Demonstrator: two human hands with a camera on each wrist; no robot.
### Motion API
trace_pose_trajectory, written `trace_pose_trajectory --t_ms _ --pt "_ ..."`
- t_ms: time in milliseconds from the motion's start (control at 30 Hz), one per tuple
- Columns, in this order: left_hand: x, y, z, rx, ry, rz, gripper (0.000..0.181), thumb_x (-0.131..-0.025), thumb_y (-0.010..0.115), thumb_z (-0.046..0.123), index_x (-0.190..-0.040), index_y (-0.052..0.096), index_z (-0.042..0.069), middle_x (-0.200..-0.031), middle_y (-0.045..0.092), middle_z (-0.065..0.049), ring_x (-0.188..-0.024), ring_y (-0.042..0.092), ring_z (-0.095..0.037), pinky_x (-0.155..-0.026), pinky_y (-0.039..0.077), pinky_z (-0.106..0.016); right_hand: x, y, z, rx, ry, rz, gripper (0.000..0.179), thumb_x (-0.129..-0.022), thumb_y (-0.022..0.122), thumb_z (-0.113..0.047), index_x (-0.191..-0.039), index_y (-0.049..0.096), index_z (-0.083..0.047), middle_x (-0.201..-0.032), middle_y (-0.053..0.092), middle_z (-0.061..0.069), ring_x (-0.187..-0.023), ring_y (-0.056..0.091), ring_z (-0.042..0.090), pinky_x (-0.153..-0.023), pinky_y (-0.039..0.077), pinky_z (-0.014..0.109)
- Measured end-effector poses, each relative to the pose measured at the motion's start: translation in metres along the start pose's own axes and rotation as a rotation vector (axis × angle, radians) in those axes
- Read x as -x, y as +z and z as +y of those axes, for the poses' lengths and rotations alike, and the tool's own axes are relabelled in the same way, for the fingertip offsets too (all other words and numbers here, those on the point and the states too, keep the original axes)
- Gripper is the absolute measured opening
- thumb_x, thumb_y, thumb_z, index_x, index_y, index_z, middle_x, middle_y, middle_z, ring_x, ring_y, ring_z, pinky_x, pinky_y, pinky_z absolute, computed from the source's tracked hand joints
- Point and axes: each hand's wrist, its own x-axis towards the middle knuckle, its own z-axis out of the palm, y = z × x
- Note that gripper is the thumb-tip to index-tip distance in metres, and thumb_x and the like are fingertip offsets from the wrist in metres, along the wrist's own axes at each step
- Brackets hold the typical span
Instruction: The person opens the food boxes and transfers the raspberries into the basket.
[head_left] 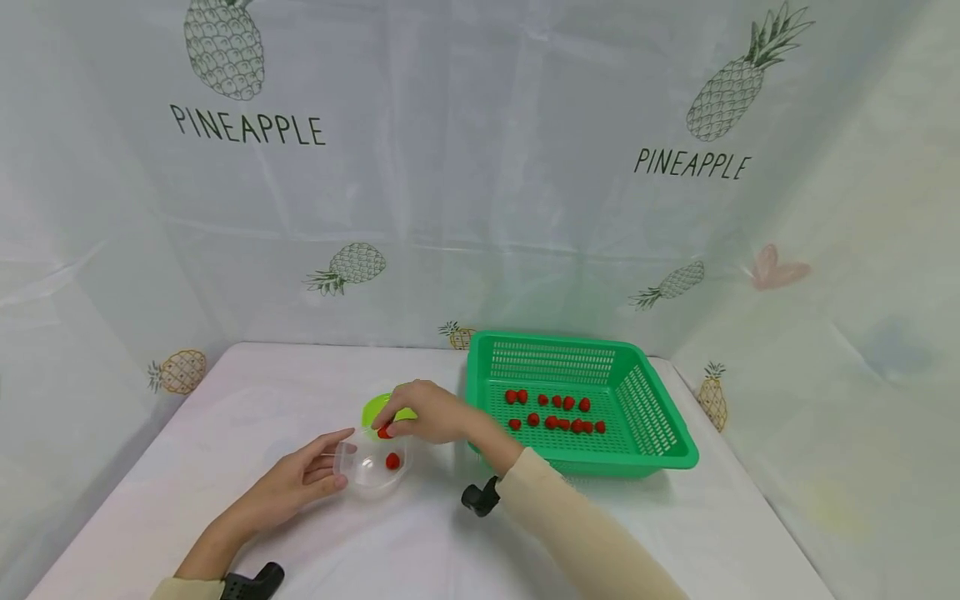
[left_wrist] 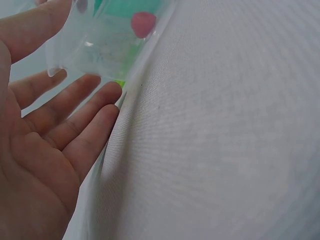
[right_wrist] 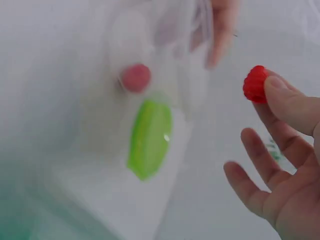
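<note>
My right hand (head_left: 429, 412) pinches a red raspberry (right_wrist: 255, 85) between thumb and fingertip, above the far rim of a clear plastic cup (head_left: 366, 479). The other fingers of that hand are spread and hold nothing. Another raspberry (head_left: 392, 461) shows inside the cup, near its right wall. At the cup's left side lies my left hand (head_left: 303, 477), its thumb and fingertips at the rim; in the left wrist view the fingers (left_wrist: 85, 125) are loosely extended. A bright yellow-green, lid-like piece (head_left: 372, 409) lies behind the cup, partly hidden by my right hand.
To the right stands a green slotted basket (head_left: 671, 425) holding two loose rows of raspberries (head_left: 568, 402). The white-covered table (head_left: 285, 375) meets a hanging sheet (head_left: 480, 192) with printed pineapples at the back and sides.
</note>
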Motion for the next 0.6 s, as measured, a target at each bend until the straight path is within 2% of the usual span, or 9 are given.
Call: trace_pose_trajectory --t_ms 100,200,400,467,600 --pt "0.000 0.000 0.000 -0.003 0.028 -0.004 0.072 -0.104 0.071 0.020 -0.164 0.034 0.005 -0.155 0.049 -0.030 -0.134 0.060 -0.042 -0.099 0.054 -0.015 0.018 -0.016 0.000 -0.072 0.021 0.045 0.024 -0.103 0.072 -0.014 -0.126 0.079 -0.013 -0.113 0.072 -0.004 -0.106 0.061 0.006 -0.094 0.053 0.022" --pt "0.000 0.000 0.000 -0.003 0.043 -0.001 0.072 -0.104 0.072 0.020 -0.164 0.034 0.004 -0.154 0.050 -0.030 -0.134 0.060 -0.043 -0.098 0.054 -0.014 0.037 -0.032 0.006 -0.118 0.036 0.085 0.024 -0.103 0.072 -0.015 -0.126 0.078 -0.014 -0.114 0.071 -0.005 -0.107 0.062 0.007 -0.091 0.055 0.023" --pt "-0.001 0.000 0.000 -0.002 0.052 -0.001 0.072 -0.104 0.072 0.019 -0.164 0.034 0.003 -0.152 0.050 -0.030 -0.133 0.060 -0.044 -0.099 0.054 -0.015 0.078 -0.057 0.031 -0.120 0.060 0.144 0.021 -0.103 0.072 -0.017 -0.123 0.079 -0.019 -0.114 0.071 -0.011 -0.107 0.063 0.007 -0.091 0.056 0.028" --pt "-0.001 0.000 -0.001 -0.008 0.033 0.005 0.073 -0.103 0.073 0.021 -0.164 0.035 0.005 -0.152 0.051 -0.028 -0.133 0.062 -0.037 -0.099 0.053 -0.015 0.090 -0.063 0.040 -0.101 0.082 0.153 0.021 -0.103 0.072 -0.018 -0.123 0.079 -0.019 -0.114 0.071 -0.012 -0.108 0.062 0.008 -0.091 0.056 0.029" --pt "0.000 0.001 -0.003 -0.017 0.003 0.017 0.074 -0.102 0.074 0.023 -0.164 0.036 0.008 -0.152 0.051 -0.026 -0.127 0.065 -0.009 -0.100 0.053 -0.014 0.110 -0.073 0.057 -0.068 0.134 0.156 0.022 -0.103 0.072 -0.018 -0.124 0.079 -0.017 -0.114 0.071 -0.011 -0.107 0.063 0.009 -0.092 0.057 0.031"
